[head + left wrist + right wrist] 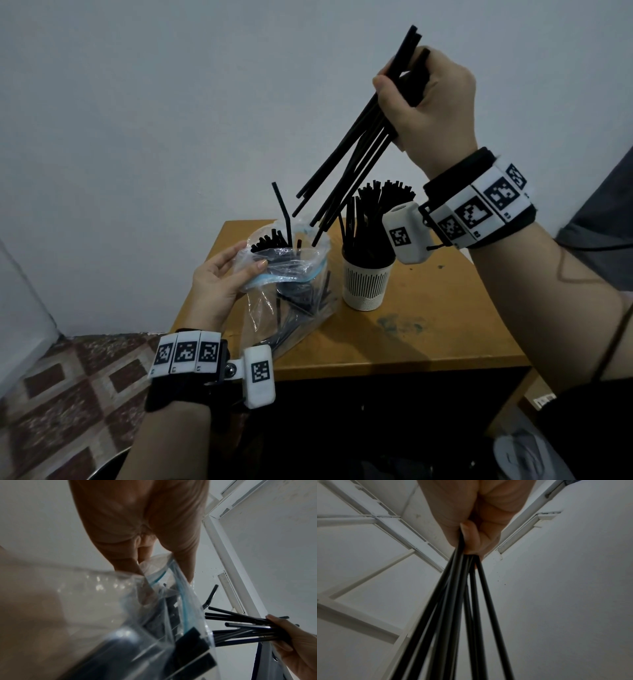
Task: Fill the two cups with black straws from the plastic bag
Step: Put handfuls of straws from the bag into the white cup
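Observation:
My right hand [421, 92] is raised high over the table and grips a bunch of black straws [356, 147] near their upper ends; the lower ends hang fanned out above the bag's mouth. In the right wrist view the bunch of straws [462, 608] runs down from my curled fingers [471, 538]. My left hand [222, 274] pinches the rim of the clear plastic bag [291, 274], which holds more black straws [270, 240]. The bag [154, 608] fills the left wrist view. One white ribbed cup [366, 281] stands right of the bag, full of straws. A second cup is not visible.
The small wooden table [428, 325] stands against a white wall [171, 102], with bare top to the right of and in front of the cup. Patterned floor tiles [68, 394] lie to the left. Grey clothing [603, 212] shows at the right edge.

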`<state>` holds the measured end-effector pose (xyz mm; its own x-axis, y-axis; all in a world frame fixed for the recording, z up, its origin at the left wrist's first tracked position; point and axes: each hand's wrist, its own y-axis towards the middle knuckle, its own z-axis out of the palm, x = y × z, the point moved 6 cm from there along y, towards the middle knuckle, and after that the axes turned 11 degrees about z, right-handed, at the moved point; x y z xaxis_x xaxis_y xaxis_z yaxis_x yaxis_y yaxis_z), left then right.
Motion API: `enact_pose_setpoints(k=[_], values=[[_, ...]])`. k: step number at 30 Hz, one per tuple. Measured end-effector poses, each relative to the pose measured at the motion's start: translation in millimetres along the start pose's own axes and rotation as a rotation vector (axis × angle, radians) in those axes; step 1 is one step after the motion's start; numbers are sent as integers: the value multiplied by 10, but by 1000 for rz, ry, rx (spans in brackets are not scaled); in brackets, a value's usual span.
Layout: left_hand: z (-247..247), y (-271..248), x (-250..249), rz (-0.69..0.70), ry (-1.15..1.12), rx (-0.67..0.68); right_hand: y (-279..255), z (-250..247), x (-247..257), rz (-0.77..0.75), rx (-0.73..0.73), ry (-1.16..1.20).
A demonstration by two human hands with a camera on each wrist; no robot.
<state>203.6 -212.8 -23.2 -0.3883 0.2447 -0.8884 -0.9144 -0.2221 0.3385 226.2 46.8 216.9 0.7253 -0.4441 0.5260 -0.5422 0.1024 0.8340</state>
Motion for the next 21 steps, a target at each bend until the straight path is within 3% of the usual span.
enact_pose_setpoints(k=[12, 21], values=[[-65, 38, -47, 47, 16, -77, 30, -251, -25, 12, -33, 1], [-263, 76, -111, 92, 42, -203, -129, -182, -60, 14, 119, -37]])
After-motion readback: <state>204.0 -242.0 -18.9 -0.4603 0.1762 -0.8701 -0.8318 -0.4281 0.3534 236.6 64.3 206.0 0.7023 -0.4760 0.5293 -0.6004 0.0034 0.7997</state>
